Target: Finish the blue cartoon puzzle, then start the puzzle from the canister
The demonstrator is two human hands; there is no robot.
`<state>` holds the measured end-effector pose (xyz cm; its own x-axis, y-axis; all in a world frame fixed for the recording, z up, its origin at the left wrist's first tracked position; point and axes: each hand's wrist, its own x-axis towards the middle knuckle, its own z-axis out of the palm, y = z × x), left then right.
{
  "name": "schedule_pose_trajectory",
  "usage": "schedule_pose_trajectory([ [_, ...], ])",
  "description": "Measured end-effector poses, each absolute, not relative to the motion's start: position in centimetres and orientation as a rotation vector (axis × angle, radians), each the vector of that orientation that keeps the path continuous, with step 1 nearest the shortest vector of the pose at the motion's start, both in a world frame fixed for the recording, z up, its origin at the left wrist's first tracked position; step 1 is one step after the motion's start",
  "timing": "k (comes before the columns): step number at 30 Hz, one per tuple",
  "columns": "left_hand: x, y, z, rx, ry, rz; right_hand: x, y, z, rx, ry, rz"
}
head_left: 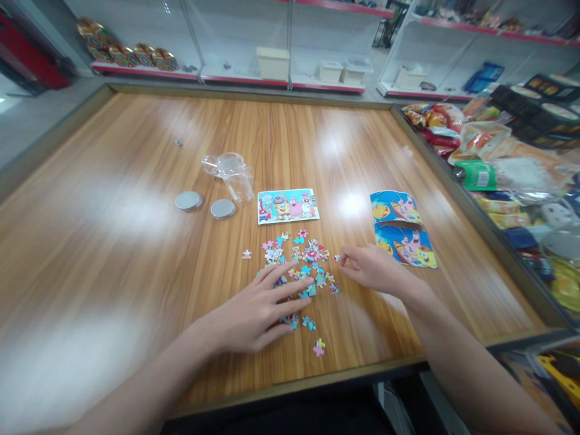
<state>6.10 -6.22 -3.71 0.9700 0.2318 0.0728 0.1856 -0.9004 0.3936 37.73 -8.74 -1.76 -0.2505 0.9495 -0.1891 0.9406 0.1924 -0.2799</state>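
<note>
Small, colourful jigsaw puzzle pieces (pixel 312 252) lie in a loose heap on the wooden table. Over the near left part of the heap, my left hand (pixel 260 308) is spread flat with fingers apart, hiding some pieces beneath it. At the heap's right edge my right hand (pixel 369 266) is closed in a pinch, a small puzzle piece (pixel 336 258) showing at its fingertips. Just beyond the heap lies a cartoon picture card (pixel 289 206). A single pink and yellow piece (pixel 319 347) rests apart near the front edge, and a pale piece (pixel 246 255) sits off to the left.
Two blue cartoon sheets (pixel 395 207) lie right of the heap, partly behind my right hand. Clear plastic containers (pixel 238 181) and two round grey lids (pixel 223 209) are at back left. Packaged goods (pixel 493 175) fill the area beyond the table's right edge. Shelves stand behind.
</note>
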Motion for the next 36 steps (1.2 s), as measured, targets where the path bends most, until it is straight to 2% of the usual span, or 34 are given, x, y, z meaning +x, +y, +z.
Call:
schedule_pose_trajectory([
  [5, 6.2, -6.1, -3.3, 2.671, 0.269, 0.148, 37.3, -9.1, -1.3, -1.780, -2.521, 0.634],
  [10, 6.5, -6.1, -3.2, 2.641, 0.238, 0.087, 35.6, -9.5, -1.6, -1.723, -2.511, 0.589],
  [22, 6.3, -6.1, -2.9, 2.586, 0.234, 0.187, 34.1, -9.4, -2.6, -1.623, -2.547, 0.642],
  [36, 6.0, -6.0, -2.9, 2.595, 0.245, 0.208, 35.9, -8.7, -3.2, -1.957, -2.253, 0.398],
])
